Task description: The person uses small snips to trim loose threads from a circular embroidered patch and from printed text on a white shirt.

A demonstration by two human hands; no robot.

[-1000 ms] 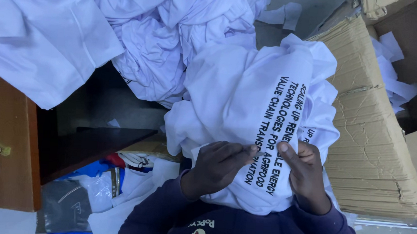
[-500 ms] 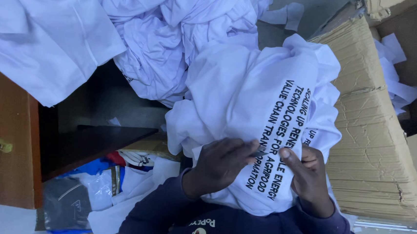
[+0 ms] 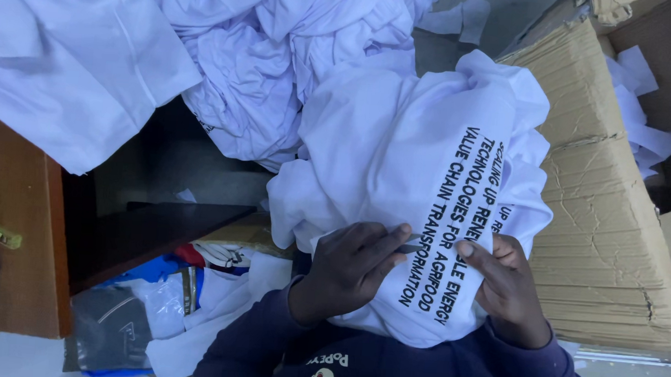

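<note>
head view, looking down at your lap. your left hand [image 3: 349, 270] lies flat on a white shirt [image 3: 407, 178], fingers spread narrow and pressing the cloth, not closed round it. your right hand [image 3: 505, 291] grips the shirt's near right edge, thumb on top beside the band of black print [image 3: 451, 228]. the shirt is bunched over your knees and rises away from both hands toward the pile of white cloth [image 3: 281, 59]; the print band's long axis runs from your hands up and slightly right. both hands touch the shirt, one on either side of the print, about equally near. a flattened cardboard box [image 3: 608, 231] lies just right; a wooden counter [image 3: 7, 268] stands well apart at left.
</note>
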